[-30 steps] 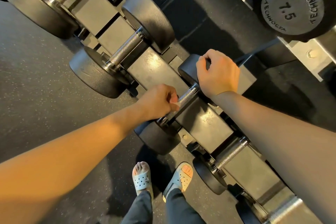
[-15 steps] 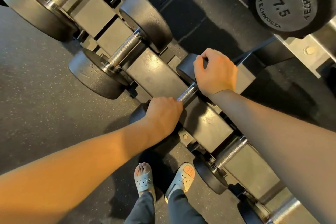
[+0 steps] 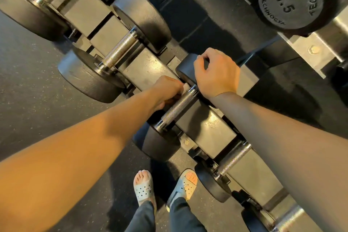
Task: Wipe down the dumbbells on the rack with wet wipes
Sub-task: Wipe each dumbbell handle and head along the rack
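A black dumbbell with a knurled steel handle (image 3: pixel 178 108) lies across the lower rack rail (image 3: pixel 207 128) in the middle of the view. My left hand (image 3: pixel 166 90) holds a small white wet wipe (image 3: pixel 185 86) against the far end of that handle, beside the far head. My right hand (image 3: pixel 216 73) grips the top of that far head (image 3: pixel 185 69), fingers curled over its edge. The near head (image 3: pixel 160 143) sits below the handle, uncovered.
Larger dumbbells (image 3: pixel 120 49) lie on the rail to the left, and smaller ones (image 3: pixel 231 160) to the right. An upper rail holds a dumbbell marked 7.5 (image 3: pixel 288 0) at top right. My feet in sandals (image 3: pixel 143 188) stand on the dark rubber floor (image 3: pixel 37 100).
My left hand slid with the wipe from the near head up along the handle to its far end. My right hand stayed on the far head.
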Demonstrator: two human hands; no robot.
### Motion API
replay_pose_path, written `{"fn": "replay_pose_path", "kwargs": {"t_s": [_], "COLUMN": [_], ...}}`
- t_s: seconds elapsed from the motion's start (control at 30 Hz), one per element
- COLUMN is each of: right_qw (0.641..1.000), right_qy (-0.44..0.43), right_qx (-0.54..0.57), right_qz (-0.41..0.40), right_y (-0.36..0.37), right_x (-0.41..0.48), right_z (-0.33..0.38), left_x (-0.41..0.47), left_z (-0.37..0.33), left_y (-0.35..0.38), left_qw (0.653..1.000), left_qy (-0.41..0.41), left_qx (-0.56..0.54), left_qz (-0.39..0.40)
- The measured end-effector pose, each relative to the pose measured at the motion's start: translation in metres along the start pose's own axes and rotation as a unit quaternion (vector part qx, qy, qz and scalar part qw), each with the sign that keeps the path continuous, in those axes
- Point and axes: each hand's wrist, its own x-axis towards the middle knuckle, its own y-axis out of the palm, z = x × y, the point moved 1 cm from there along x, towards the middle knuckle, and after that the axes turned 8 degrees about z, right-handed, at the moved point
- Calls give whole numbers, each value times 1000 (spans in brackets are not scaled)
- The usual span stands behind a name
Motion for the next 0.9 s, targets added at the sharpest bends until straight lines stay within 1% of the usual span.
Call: {"fn": "replay_pose_path", "kwargs": {"t_s": [0.07,0.13,0.2,0.27,0.33,0.43,0.53,0.6,0.63,0.67,0.73,0.77,0.8,0.9], "right_qw": [1000,1000,1000,1000,1000,1000,1000,1000,1000,1000,1000,1000,1000,1000], "right_qy": [3,6,4,3,5,9,9,12,10,7,-1,-4,-6,-6], "right_qx": [-3,-5,-4,-4,-3,-1,0,-2,-3,-3,0,3,6,14], "right_qz": [-1,-1,-4,-7,-11,-18,-15,-16,-14,-10,0,5,8,9], "right_y": [0,-1,-1,-1,0,1,1,0,0,0,0,-1,-2,-3], "right_x": [-1,-1,0,0,-1,-1,-1,-1,-1,-1,-2,-2,-2,-2], "right_z": [1,1,2,2,1,1,2,2,1,1,0,1,1,0], "left_x": [3,4,0,-2,-5,-10,-14,-20,-23,-25,-29,-30,-33,-45], "left_z": [-1,0,3,7,5,-7,-10,-8,-5,-2,0,3,4,8], "left_y": [8,10,8,5,5,5,7,9,9,7,0,-6,-13,-30], "left_qw": [995,984,977,976,974,980,983,988,994,997,984,974,964,930], "left_qy": [-31,-39,-45,-63,-85,-100,-78,-41,-11,27,111,134,144,139], "left_qx": [-98,-156,-154,-125,-118,-84,-99,-93,-55,7,134,178,217,331], "left_qz": [8,75,143,168,171,149,133,115,99,75,33,34,42,81]}}
